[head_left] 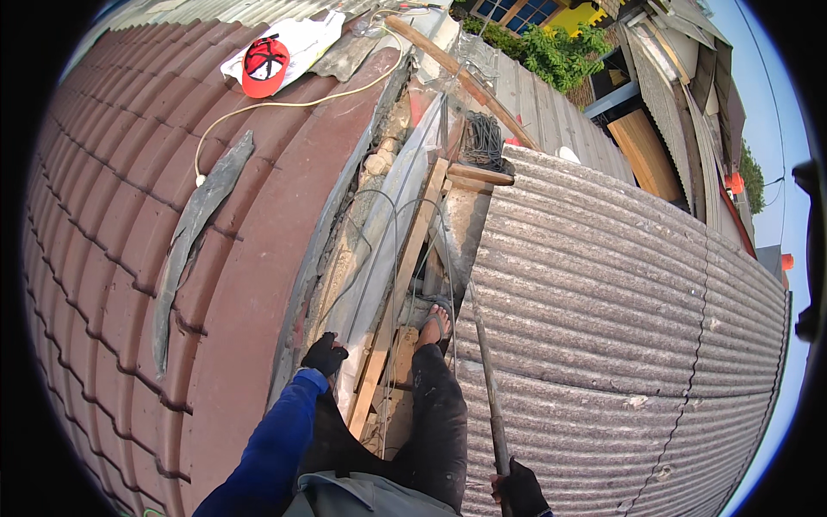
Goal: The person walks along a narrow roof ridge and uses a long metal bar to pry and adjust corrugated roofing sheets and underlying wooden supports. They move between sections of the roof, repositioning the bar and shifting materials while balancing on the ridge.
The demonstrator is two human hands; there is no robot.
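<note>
My right hand (521, 489), in a black fingerless glove, is wrapped round the lower end of a long, thin, worn pole (489, 379). The pole slants up along the edge of the grey corrugated roof (594, 284). My left hand (325, 355), gloved the same way, is low beside the pale sheet-lined gutter (379, 250); its fingers are curled, and what they grip, if anything, is hidden. Thin bent metal rods (394, 258) run lengthwise over the gutter and a wooden beam (401, 297). My sandalled foot (435, 326) stands in the gap right of the beam.
Brown roof tiles (112, 258) slope away at left, with a loose grey strip (194, 233) on them. Farther up lie a red cap (265, 65), a white bag (310, 39) and a pale cable (301, 104). Dark coiled wire (482, 140) sits by a wooden plank (465, 82).
</note>
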